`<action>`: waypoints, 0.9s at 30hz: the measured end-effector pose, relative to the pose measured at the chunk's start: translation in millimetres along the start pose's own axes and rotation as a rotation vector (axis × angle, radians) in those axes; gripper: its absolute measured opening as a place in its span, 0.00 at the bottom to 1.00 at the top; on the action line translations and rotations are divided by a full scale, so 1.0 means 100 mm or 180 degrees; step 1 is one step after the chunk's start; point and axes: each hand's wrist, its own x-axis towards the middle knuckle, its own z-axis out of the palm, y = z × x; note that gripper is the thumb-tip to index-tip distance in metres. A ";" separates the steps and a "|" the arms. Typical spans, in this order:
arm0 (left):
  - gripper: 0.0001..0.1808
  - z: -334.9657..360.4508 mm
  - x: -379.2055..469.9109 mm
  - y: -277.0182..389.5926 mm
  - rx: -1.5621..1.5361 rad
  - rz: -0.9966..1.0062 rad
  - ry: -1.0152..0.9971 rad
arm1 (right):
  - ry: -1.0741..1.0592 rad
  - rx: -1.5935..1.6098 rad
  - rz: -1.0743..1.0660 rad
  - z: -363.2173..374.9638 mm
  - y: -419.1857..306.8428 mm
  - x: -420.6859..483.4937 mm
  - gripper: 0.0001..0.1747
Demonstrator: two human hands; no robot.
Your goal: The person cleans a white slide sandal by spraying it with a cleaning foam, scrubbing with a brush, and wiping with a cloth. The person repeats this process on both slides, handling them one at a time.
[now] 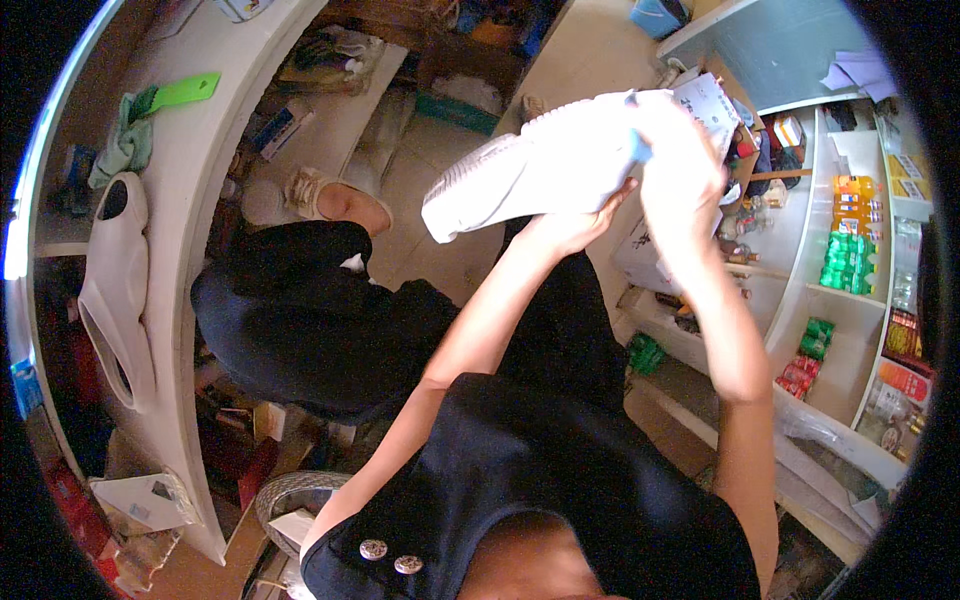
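A white shoe, overexposed in bright light, is held up before me with its ridged sole towards the upper left. My left hand supports it from below near one end, fingers curled against its side. At that same end, my right hand is blurred and washed out by glare. A bit of something blue shows between the right hand and the shoe; whether the hand grips it, I cannot tell. On the white counter at left lie a pair of white slip-on shoes, a green-handled brush and a pale green cloth.
Shelves with orange bottles, green bottles and red cans stand at right. A wicker basket is at lower left. My legs in black trousers extend below the counter's edge. A blue container is at the top right.
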 end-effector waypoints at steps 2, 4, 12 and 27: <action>0.23 0.00 -0.02 0.00 -0.0016 0.0003 0.0001 | 0.0017 0.0037 -0.0225 0.00 0.04 0.02 0.09; 0.23 -0.02 -0.04 -0.02 -0.0023 -0.0003 0.0013 | 0.0115 -0.0076 0.0174 -0.04 0.19 0.15 0.09; 0.22 -0.14 -0.10 0.27 -0.0286 -0.0639 0.0076 | 0.0439 -0.0281 -0.0021 -0.06 0.34 0.29 0.11; 0.29 -0.25 -0.12 0.43 -0.0888 -0.1312 0.0714 | 0.0705 0.0062 -0.0334 0.07 0.27 0.21 0.12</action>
